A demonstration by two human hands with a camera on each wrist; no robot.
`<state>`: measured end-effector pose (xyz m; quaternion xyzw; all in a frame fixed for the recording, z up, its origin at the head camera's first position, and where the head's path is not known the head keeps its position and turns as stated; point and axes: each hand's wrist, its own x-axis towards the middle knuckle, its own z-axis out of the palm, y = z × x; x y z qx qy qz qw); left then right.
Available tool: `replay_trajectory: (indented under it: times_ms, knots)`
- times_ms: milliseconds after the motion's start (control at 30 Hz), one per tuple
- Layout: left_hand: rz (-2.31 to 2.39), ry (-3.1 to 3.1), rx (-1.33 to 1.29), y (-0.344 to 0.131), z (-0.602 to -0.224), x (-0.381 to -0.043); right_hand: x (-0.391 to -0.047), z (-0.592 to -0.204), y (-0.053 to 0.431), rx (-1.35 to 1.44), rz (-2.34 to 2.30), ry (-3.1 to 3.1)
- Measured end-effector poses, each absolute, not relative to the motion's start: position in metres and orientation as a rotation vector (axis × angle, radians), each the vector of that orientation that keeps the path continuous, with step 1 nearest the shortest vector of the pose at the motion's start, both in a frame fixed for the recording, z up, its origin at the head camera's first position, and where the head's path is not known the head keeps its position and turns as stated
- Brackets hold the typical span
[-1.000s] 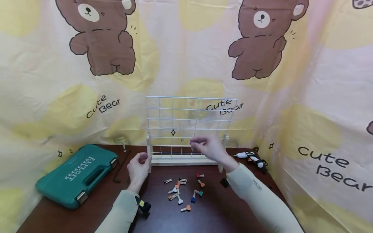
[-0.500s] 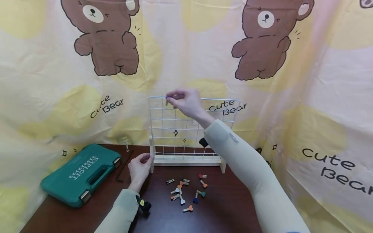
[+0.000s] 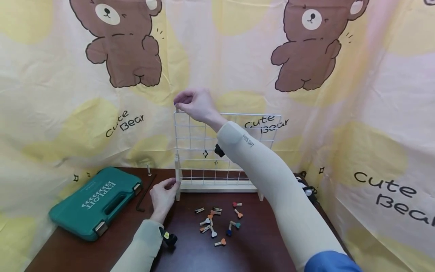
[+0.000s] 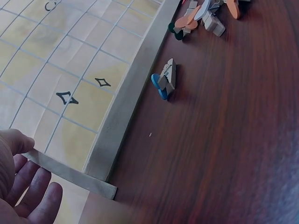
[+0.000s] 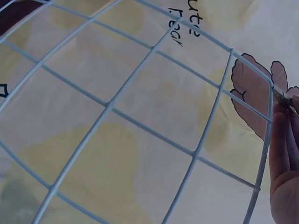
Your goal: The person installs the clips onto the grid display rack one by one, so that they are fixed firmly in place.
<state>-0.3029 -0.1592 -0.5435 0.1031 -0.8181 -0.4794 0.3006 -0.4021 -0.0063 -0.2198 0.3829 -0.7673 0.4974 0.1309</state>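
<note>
A white wire grid stands upright in a pale wooden stand. My left hand grips the stand's left upright near the table; the left wrist view shows the thumb on one side of the wood and the fingers on the other. At the grid's top left corner, my right hand pinches a small wooden clothespin with a purple top. The right wrist view has this clothespin right at the corner wire, the hand partly cut off by the frame's edge.
Several mini clothespins with coloured tops, among them an orange one and a blue one, lie before the stand. A green tool case and a hex key are at left. A corded tool is partly behind my right sleeve.
My right hand has risen from low in front of the grid, moving up and left to its top left corner with the clothespin. My left hand has stayed on the upright.
</note>
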Motion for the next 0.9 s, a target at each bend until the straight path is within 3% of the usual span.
replay_trajectory:
  times_ms: [333,567,900]
  knots:
    - [-1.279,-2.165,0.273,-0.158,-0.544,-0.305,-0.401,-0.223,0.000,1.162,1.449,-2.238]
    - [-1.297,-2.178,0.294,-0.153,-0.545,-0.307,-0.380,-0.236,0.050,1.059,1.310,-2.088]
    - [-1.306,-2.165,0.296,-0.156,-0.545,-0.304,-0.356,-0.321,0.151,0.966,1.216,-2.212]
